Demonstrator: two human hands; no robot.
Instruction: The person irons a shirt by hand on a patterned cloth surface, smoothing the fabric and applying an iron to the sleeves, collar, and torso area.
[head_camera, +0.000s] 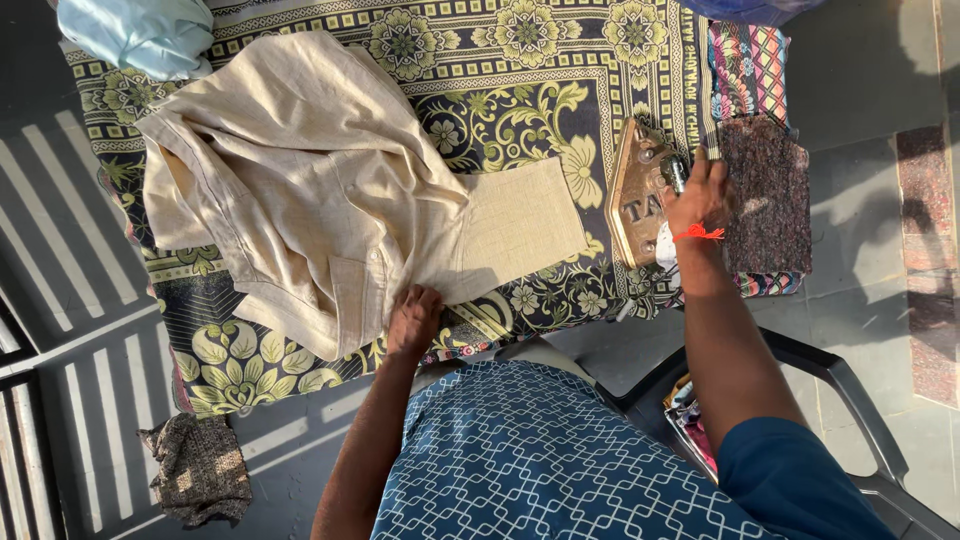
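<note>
Beige shirt (300, 180) spread on patterned surface (520, 90), sleeve stretching toward iron (640, 195). Left hand (413, 318) pressed flat on shirt's near edge. Right hand (700, 195) closed round iron handle, just beyond sleeve end.

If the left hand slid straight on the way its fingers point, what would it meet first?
The left hand rests at the near edge of the beige shirt, fingers pointing away from the person across the patterned cloth. Going straight on, it would likely run further onto the shirt, into its rumpled folds.
</note>
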